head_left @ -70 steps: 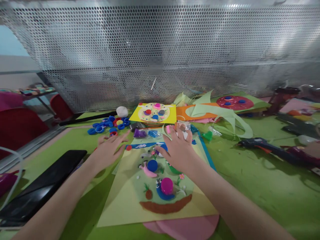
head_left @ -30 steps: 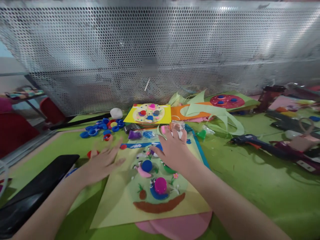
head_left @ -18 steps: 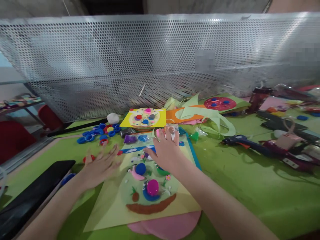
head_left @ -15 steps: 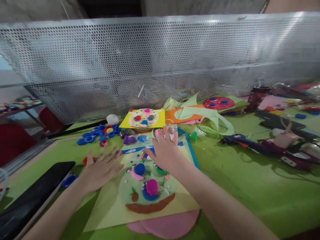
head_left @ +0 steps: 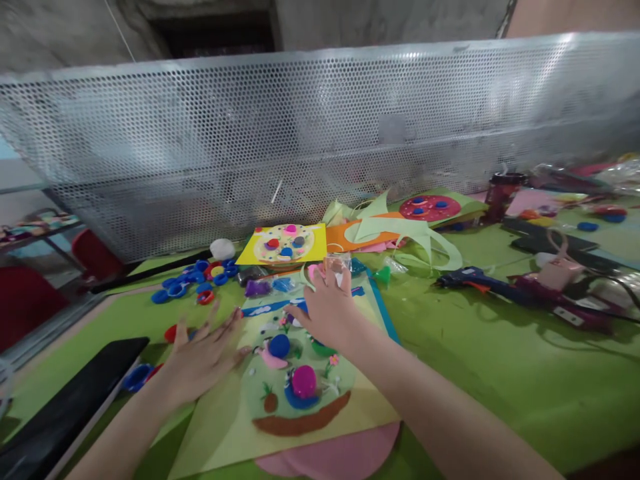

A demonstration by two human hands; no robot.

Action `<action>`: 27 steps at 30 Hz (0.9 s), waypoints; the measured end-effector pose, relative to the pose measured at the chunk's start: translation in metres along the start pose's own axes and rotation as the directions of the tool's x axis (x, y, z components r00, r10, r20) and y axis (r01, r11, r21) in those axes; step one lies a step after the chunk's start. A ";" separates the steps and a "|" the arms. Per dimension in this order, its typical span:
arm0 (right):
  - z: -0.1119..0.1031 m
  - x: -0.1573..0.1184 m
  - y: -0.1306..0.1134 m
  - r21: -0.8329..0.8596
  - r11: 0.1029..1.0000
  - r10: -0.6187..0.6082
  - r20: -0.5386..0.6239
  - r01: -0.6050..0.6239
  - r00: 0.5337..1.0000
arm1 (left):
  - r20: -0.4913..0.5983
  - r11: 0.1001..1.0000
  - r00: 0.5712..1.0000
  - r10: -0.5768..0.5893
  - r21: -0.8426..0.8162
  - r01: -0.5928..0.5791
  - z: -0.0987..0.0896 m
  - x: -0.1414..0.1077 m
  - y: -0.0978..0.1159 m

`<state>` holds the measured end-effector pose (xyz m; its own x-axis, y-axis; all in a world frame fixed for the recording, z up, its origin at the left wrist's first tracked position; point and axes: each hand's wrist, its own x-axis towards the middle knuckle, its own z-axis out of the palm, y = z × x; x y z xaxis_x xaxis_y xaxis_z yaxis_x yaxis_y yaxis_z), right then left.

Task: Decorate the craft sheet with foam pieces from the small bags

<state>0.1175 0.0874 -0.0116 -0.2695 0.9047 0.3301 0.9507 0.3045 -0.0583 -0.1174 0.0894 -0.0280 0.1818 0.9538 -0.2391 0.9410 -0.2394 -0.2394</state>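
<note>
Left hand (head_left: 203, 360) spread at the left edge of a sheet (head_left: 215, 437), right hand (head_left: 330, 310) spread over its top; snails (head_left: 303, 382), flowers (head_left: 333, 360), brown strip (head_left: 300, 425) already on; what remains is unclear.

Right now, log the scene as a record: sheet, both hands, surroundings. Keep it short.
sheet: pale yellow, bearing snail figures and a brown strip
left hand: grip open, fingers spread at the sheet's left edge; contact unclear
right hand: grip open, over the sheet's upper part, fingertips near clear packets
near edge: pink piece sticking out from under the sheet
left side: black slab, blue caps
right side: glue gun
behind: yellow card, perforated metal panel
</note>
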 end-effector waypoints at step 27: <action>0.003 -0.002 -0.002 -0.042 0.999 0.005 0.014 -0.005 1.000 | -0.152 0.986 0.986 0.064 -0.145 -0.086 0.007 0.009 -0.014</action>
<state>0.1158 0.0856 -0.0145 -0.2665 0.9104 0.3164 0.9576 0.2873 -0.0201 -0.1306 0.0996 -0.0330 0.2826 0.9531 -0.1085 0.9533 -0.2916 -0.0784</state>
